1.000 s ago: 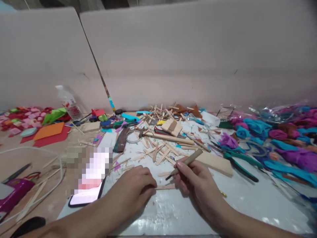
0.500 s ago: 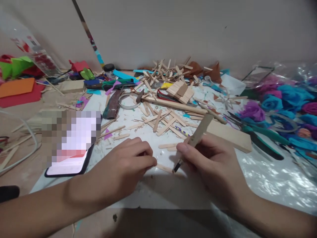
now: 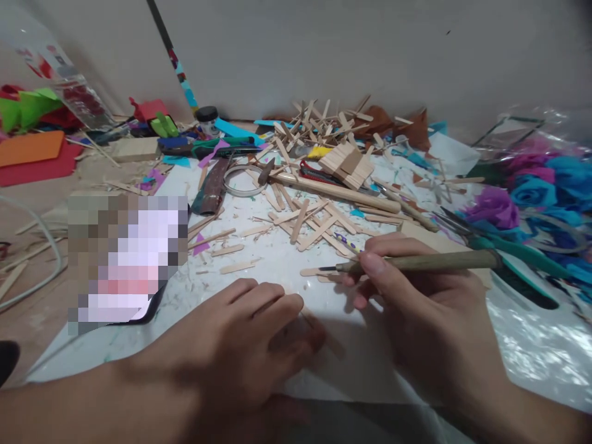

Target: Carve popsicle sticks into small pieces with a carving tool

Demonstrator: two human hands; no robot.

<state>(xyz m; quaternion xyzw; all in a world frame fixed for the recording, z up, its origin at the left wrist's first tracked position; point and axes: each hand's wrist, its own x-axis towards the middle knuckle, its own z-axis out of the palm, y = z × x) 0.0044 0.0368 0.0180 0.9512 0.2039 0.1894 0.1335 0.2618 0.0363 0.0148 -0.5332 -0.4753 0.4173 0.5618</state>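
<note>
My left hand (image 3: 250, 327) is low over the white sheet, fingers curled and thumb bent in. A craft stick (image 3: 309, 317) lies at its fingertips, pinched against the sheet and partly covered by the fingers. In my right hand (image 3: 425, 308) is a wood-handled carving chisel (image 3: 411, 262), held almost level with its narrow dark metal tip pointing left. That tip is over another craft stick (image 3: 311, 272); whether they touch I cannot tell. Just behind my right hand lies a pale wooden block (image 3: 416, 237), partly hidden.
A phone (image 3: 134, 259) lies at the left. Behind the hands are loose craft sticks (image 3: 319, 225), a hammer (image 3: 333, 192) and a roll of tape (image 3: 243, 180). Green-handled shears (image 3: 527, 277) and paper roses (image 3: 494, 206) are at the right.
The chisel has swung from steep, tip down by the left fingers, to nearly level, tip pointing left. My left hand has shifted slightly right and its fingers have bent over the stick.
</note>
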